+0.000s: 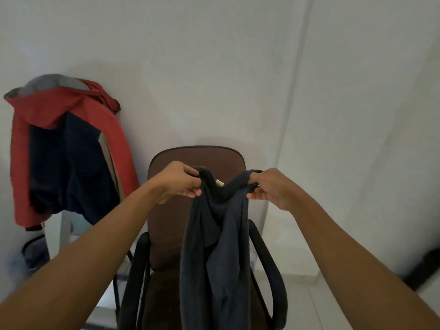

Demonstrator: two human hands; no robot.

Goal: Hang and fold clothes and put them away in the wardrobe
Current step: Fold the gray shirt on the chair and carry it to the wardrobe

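The dark navy garment (214, 246) hangs at about 6 o'clock from the centre of the view, held up by its top edge at two points. Between those points the edge sags into a shallow V, where a small pale tag (219, 182) shows. The cloth falls in long vertical folds and its lower end runs out of the bottom of the frame.

Left hand (181, 181): at 9 o'clock of the garment's top, fingers and thumb curled and pinching the edge. Right hand (271, 186): at 3 o'clock of the top, gripping the opposite end of the edge in the same way. The hands are apart and roughly level, both forearms extended forward.

Directly behind the garment stands a brown office chair (166, 222), its backrest rising at 12 o'clock of the hands and a black armrest on each side. Whether the cloth touches the seat cannot be told.

At 9 o'clock of the view a red jacket (71, 148) with a grey-lined hood and dark blue inside is draped over a pale support that is mostly hidden. Below it, at 8 o'clock, is a dark bin (35, 253), blurred. A white wall (214, 67) fills the upper half. Pale floor (297, 301) shows at 5 o'clock.
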